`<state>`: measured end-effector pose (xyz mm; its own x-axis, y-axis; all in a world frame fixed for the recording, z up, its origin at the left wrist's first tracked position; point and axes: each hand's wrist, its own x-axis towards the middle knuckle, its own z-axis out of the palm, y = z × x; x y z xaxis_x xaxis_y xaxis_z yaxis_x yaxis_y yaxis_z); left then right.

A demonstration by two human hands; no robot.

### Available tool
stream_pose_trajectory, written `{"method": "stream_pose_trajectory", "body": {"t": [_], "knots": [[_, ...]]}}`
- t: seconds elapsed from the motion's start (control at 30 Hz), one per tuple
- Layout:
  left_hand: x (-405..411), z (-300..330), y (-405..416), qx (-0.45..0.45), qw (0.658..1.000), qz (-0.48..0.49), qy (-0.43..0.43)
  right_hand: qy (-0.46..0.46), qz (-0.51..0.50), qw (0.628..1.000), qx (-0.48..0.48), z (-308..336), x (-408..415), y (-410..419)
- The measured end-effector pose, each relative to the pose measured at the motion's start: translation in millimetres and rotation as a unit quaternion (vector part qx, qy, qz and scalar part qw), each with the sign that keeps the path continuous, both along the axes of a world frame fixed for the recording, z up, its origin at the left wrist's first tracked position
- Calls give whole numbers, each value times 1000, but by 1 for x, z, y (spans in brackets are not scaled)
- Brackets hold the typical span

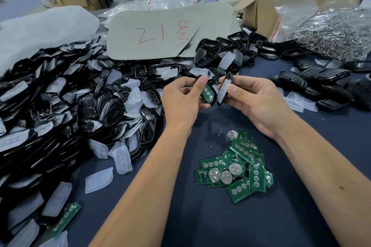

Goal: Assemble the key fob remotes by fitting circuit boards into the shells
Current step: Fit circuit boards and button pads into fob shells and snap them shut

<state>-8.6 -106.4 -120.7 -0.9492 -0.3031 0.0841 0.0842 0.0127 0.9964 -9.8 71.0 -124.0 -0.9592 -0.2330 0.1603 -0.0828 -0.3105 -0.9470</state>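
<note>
The left hand point(181, 94) pinches a black shell half point(208, 91) between thumb and curled fingers point(201, 80), and a green circuit board point(207, 92) with round contact pads sits in its hollow. The right hand point(255, 99) pinches the other shell half point(223, 91), lined with a translucent button pad, thumb on its near edge and forefinger at its top. The two halves stand tilted, facing each other like an open book, just beside one another above the desk point(200, 226); whether their lower ends touch cannot be told.

These parts look light and stiff, the glossy plastic likely a little slippery, so a hold on the long side edges seems best, leaving the inner faces free to meet. The board is thin and probably easy to crack or smudge; it should be taken by its edges, not the pads. The button pad looks soft and may slip out of place as the halves close.

Below the hands lies a small heap of loose boards point(240, 164), some with coin cells up. To the left a large pile of empty shells and pads point(76, 94) covers the desk. To the right sit closed fobs point(313, 78), near a clear bag of metal rings point(329, 34), with a cardboard sheet marked in red point(170, 34) at the back
</note>
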Motion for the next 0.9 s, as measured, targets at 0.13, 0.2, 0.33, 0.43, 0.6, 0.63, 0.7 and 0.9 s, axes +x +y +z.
{"method": "stream_pose_trajectory", "body": {"t": [0.13,0.2,0.33,0.43,0.6,0.63,0.7,0.9], "knots": [[6,0,-1,-22,999,-18,34,9,-32,999,31,1,0,2],[8,1,-1,-36,997,-33,53,20,-44,998,47,2,1,3],[10,5,6,-29,994,-82,68,38,-79,993,78,0,1,1],[11,5,8,-56,991,-93,73,34,-89,993,76,1,2,0],[13,7,4,-61,989,-121,65,43,-81,991,95,5,3,0],[12,8,4,-70,988,-128,60,47,-86,990,102,6,4,-1],[12,8,2,-100,984,-136,52,54,-91,987,117,7,4,-2],[13,12,-6,-50,984,-170,30,52,-51,988,139,7,3,3]]}}
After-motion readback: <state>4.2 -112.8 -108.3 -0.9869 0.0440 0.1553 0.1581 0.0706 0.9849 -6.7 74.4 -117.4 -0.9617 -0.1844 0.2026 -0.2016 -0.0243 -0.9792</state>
